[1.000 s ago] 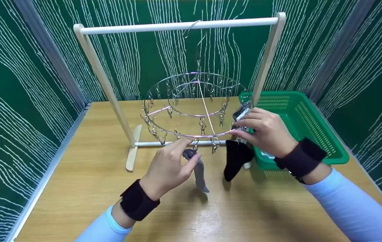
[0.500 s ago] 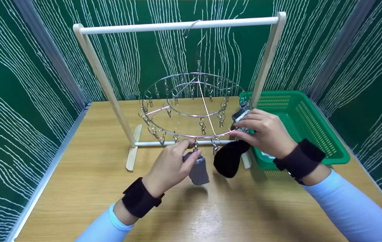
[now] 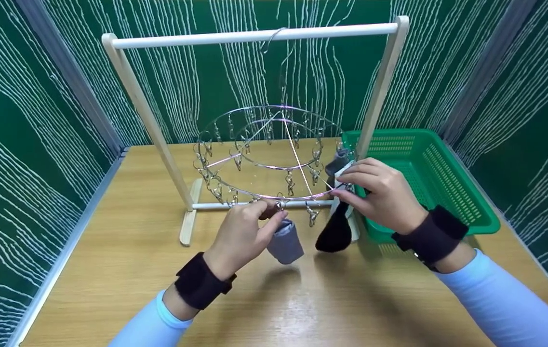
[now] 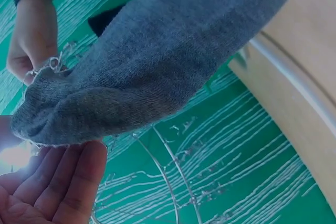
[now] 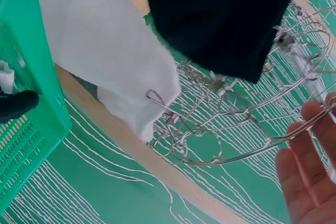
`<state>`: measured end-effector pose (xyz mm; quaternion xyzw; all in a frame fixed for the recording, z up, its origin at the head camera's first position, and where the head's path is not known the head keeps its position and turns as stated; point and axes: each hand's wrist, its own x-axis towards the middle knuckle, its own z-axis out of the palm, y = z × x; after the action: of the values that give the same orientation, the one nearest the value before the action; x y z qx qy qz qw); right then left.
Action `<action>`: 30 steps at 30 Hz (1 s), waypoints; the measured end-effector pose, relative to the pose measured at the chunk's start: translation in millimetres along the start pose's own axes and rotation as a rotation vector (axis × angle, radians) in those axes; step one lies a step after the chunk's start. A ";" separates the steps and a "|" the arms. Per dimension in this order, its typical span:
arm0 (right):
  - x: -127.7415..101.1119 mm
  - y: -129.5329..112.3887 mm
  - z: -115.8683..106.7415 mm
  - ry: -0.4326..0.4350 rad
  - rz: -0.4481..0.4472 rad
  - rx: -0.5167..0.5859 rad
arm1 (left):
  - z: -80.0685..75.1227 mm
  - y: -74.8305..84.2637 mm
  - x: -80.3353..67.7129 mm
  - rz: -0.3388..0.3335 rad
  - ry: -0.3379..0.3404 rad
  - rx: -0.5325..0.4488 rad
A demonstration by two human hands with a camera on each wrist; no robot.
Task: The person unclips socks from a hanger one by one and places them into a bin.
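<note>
A round metal clip hanger (image 3: 278, 167) with two rings and many small clips hangs in front of me. At its near rim my left hand (image 3: 237, 236) pinches a metal clip (image 3: 279, 206), and a grey sock (image 3: 286, 243) hangs just below. In the left wrist view the grey sock (image 4: 142, 61) covers much of the hand's work. My right hand (image 3: 375, 185) grips the outer ring on the right. Beside it hang a black sock (image 3: 335, 231), a white sock (image 5: 105, 35) held by a clip, and another grey sock (image 3: 337, 163).
A wooden rack with a white top bar (image 3: 196, 40) carries the hanger by its hook. Behind the right hand a green basket (image 3: 471, 193) stands on the wooden table (image 3: 158, 289); in the right wrist view white and dark cloth lies in it. Green walls surround the table.
The hanger has shifted slightly left and turned a little. The grey sock at my left hand and the black sock have swung round. Both hands stay nearly in place.
</note>
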<state>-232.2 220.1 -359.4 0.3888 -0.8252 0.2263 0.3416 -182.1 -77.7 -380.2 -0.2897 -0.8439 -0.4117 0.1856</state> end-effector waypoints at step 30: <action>-45.9 -37.0 62.3 -0.359 0.336 0.448 | 1.8 -2.4 2.4 -0.015 -0.005 0.016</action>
<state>-205.6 180.5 -430.7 0.3466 -0.8544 0.3832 0.0547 -185.5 -76.7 -381.4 -0.2830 -0.8497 -0.4056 0.1825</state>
